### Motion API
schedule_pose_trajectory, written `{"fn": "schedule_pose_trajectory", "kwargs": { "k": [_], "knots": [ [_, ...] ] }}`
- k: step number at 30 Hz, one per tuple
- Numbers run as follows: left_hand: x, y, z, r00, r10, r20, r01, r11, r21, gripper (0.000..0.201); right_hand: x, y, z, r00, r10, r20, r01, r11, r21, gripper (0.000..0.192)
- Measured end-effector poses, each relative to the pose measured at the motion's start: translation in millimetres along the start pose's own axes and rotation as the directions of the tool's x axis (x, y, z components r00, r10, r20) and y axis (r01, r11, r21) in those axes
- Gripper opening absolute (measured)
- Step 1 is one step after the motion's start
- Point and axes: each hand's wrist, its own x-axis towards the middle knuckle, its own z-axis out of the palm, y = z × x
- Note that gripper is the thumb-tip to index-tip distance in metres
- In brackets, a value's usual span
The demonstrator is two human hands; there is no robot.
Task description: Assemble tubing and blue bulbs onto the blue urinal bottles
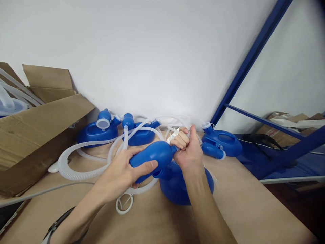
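Observation:
Between my hands is a blue plastic urinal funnel [154,156], tilted with its narrow end to the right. My left hand [133,166] wraps round its wide body, thumb on top. My right hand [187,145] is closed in a fist round the narrow neck, where a translucent hose [170,118] seems to meet it; the joint is hidden by the fingers. Under my hands a blue urinal bottle [175,186] lies on the wooden table, partly covered by my right forearm. A white ring cap [124,203] hangs below my left hand.
Along the wall rest more blue urinal bottles [228,142] with funnels and coiled corrugated hoses [73,173]. An open cardboard box [48,118] with hoses stands at the left. A blue metal frame [243,78] rises at the right, beyond the table edge [274,200].

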Motion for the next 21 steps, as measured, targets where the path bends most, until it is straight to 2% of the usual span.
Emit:
{"fn": "schedule_pose_trajectory", "kwargs": {
  "k": [2,4,6,8,9,10,12,15,17,19,21],
  "knots": [
    [3.2,-4.7,0.8,0.987,-0.105,0.121,0.133,0.960,-0.247,0.048,-1.0,-1.8,-0.1,1.000,-0.008,0.016,0.009,1.000,-0.026,0.056],
    [6.4,-9.4,3.4,0.973,-0.161,0.166,0.210,0.917,-0.340,0.053,-0.2,-3.1,-2.3,0.999,-0.012,0.035,0.013,1.000,-0.019,0.056],
    [6.4,-11.6,6.6,0.980,-0.137,0.143,0.172,0.947,-0.272,0.056,1.5,-4.0,-5.7,0.998,-0.006,0.062,0.005,1.000,0.006,0.055],
    [2.0,-11.9,9.1,1.000,-0.008,0.030,0.009,0.999,-0.047,0.054,2.6,-4.6,-8.8,0.996,0.005,0.091,-0.007,1.000,0.021,0.055],
    [-1.7,-12.4,9.8,0.995,0.090,-0.040,-0.085,0.991,0.108,0.054,2.6,-4.7,-9.7,0.995,0.009,0.100,-0.011,1.000,0.022,0.055],
    [-6.2,-13.7,10.2,0.975,0.197,-0.101,-0.165,0.950,0.267,0.055,2.2,-4.8,-9.9,0.995,0.012,0.103,-0.014,1.000,0.020,0.055],
    [-16.0,-19.6,9.7,0.896,0.413,-0.166,-0.267,0.798,0.541,0.060,0.6,-4.5,-8.1,0.997,0.016,0.080,-0.017,1.000,0.013,0.055],
    [-28.9,-33.9,7.7,0.725,0.677,-0.125,-0.344,0.514,0.786,0.062,-1.4,-3.2,0.3,0.998,0.050,-0.041,-0.048,0.998,0.041,0.056],
    [-34.0,-41.2,7.5,0.631,0.773,-0.073,-0.360,0.374,0.855,0.065,-2.1,-2.0,7.9,0.987,0.092,-0.134,-0.078,0.992,0.100,0.057],
    [-35.7,-42.8,9.1,0.613,0.787,-0.064,-0.352,0.345,0.870,0.066,-2.6,-0.5,15.0,0.975,0.119,-0.188,-0.090,0.984,0.156,0.058],
    [-34.5,-38.8,11.3,0.658,0.742,-0.126,-0.330,0.435,0.838,0.060,-3.3,0.8,20.0,0.972,0.132,-0.196,-0.096,0.979,0.181,0.058]
  ]
}}
